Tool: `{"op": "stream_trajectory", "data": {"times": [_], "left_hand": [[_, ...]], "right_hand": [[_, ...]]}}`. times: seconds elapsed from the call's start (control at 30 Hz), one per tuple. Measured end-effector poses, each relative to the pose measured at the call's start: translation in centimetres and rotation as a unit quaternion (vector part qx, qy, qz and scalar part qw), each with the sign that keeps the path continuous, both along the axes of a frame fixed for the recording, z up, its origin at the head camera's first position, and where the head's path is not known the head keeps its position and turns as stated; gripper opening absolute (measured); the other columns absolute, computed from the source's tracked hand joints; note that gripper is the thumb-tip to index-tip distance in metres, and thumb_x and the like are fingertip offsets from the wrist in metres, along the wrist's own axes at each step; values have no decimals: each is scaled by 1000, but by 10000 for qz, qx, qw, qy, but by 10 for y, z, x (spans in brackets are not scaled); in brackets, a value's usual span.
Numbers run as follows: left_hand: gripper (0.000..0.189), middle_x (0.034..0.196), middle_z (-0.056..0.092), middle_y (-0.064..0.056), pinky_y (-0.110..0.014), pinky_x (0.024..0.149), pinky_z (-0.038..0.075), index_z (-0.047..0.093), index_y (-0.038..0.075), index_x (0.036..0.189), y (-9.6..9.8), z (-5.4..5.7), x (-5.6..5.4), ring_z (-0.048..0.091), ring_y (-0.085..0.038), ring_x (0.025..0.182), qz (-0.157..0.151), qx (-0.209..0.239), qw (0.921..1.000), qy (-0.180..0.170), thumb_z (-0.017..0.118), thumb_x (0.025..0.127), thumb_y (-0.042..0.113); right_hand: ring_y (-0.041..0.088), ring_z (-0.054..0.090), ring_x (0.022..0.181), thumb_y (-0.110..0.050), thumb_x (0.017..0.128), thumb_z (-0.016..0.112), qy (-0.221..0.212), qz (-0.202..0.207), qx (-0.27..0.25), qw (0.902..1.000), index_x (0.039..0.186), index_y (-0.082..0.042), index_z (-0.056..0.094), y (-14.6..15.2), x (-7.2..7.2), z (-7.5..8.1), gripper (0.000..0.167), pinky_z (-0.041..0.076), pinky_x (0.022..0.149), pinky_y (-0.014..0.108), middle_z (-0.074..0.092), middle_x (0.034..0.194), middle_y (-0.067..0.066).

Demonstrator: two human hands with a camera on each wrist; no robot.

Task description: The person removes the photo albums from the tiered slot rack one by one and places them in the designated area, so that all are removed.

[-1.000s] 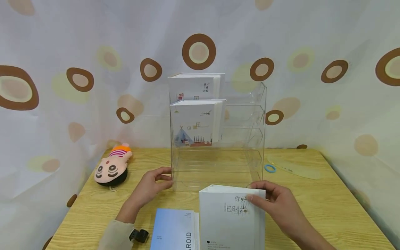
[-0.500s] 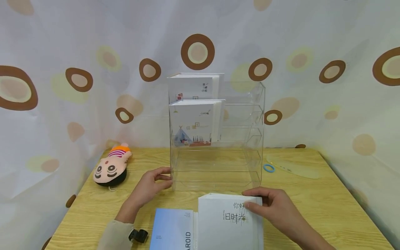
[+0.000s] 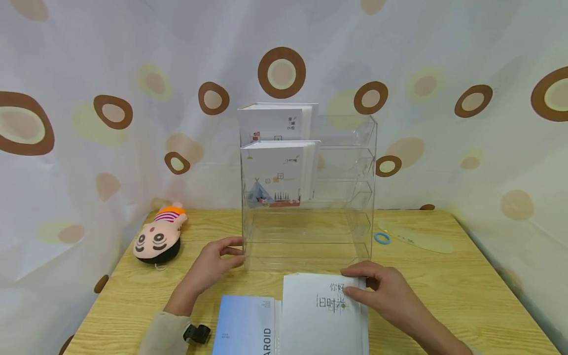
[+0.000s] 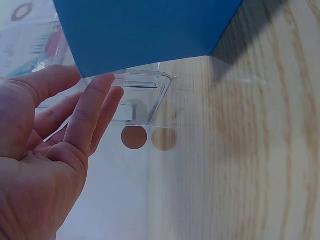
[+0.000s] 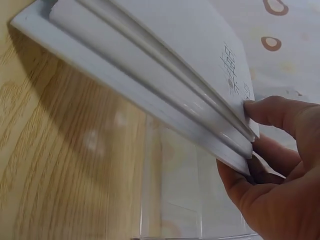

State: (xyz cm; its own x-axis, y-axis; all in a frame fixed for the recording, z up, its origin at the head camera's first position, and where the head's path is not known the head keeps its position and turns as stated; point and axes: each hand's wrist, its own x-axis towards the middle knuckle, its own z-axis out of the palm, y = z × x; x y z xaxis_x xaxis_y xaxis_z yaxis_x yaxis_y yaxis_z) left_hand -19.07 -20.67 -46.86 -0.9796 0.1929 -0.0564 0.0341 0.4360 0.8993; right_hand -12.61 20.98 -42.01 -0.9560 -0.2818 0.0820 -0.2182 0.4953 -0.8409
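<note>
My right hand [image 3: 383, 291] grips a white hardcover book [image 3: 319, 320] with dark lettering by its upper right corner. In the right wrist view, the thumb lies on the front cover and fingers [image 5: 232, 182] are behind the back cover; the book [image 5: 145, 75] is tilted above the wooden table. My left hand [image 3: 216, 264] rests its fingertips at the lower left side of a clear plastic tiered rack [image 3: 310, 251]. Its fingers [image 4: 82, 117] are extended beside the rack's edge, with nothing held. A blue book [image 3: 244, 320] lies to the left of the white one, partly overlapped by it in the head view.
Two white illustrated books stand in the rack's left part: a rear one [image 3: 272, 121] and a front one [image 3: 275, 167]. A plush doll [image 3: 159, 234] lies at the table's left. A blue ring [image 3: 382, 238] and a translucent strip [image 3: 421, 241] lie right of the rack.
My right hand has brought the white book down toward me, then slightly left, its cover now looking narrower. My left hand and the rack have stayed in place.
</note>
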Motion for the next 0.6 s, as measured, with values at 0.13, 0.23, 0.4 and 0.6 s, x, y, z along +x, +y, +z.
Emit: {"op": "stream_trajectory", "data": {"times": [0.13, 0.23, 0.4, 0.6], "left_hand": [[55, 158, 66, -15, -39, 100, 66, 62, 6, 159, 1, 0, -1, 72, -32, 134, 10, -7, 10000, -8, 77, 107, 16], [55, 158, 67, -15, -37, 99, 66, 62, 7, 159, 1, 1, -1, 72, -32, 133, 35, -4, 10000, -11, 78, 107, 16], [55, 159, 66, -16, -38, 100, 65, 62, 7, 159, 0, 1, -1, 71, -33, 134, 10, 11, 10000, -17, 78, 107, 18], [55, 159, 66, -16, -38, 100, 65, 62, 7, 159, -1, 0, -1, 72, -32, 133, -45, -9, 10000, 0, 77, 108, 17]], "right_hand": [[-1, 71, 105, -18, 93, 92, -107, 174, 127, 9997, 122, -10, 85, 1, -5, -5, 31, 62, 90, 21, 80, 127, 7], [-1, 70, 103, -21, 94, 92, -97, 389, 286, 9988, 122, -11, 84, 1, -9, -11, 31, 62, 89, 22, 80, 126, 6], [0, 70, 100, -23, 94, 92, -210, 525, 461, 9973, 122, -10, 84, 1, -14, -17, 33, 61, 84, 22, 80, 127, 8], [5, 71, 96, -21, 93, 92, -383, 541, 559, 9962, 121, -8, 84, 2, -18, -22, 32, 61, 80, 22, 80, 125, 10]]}}
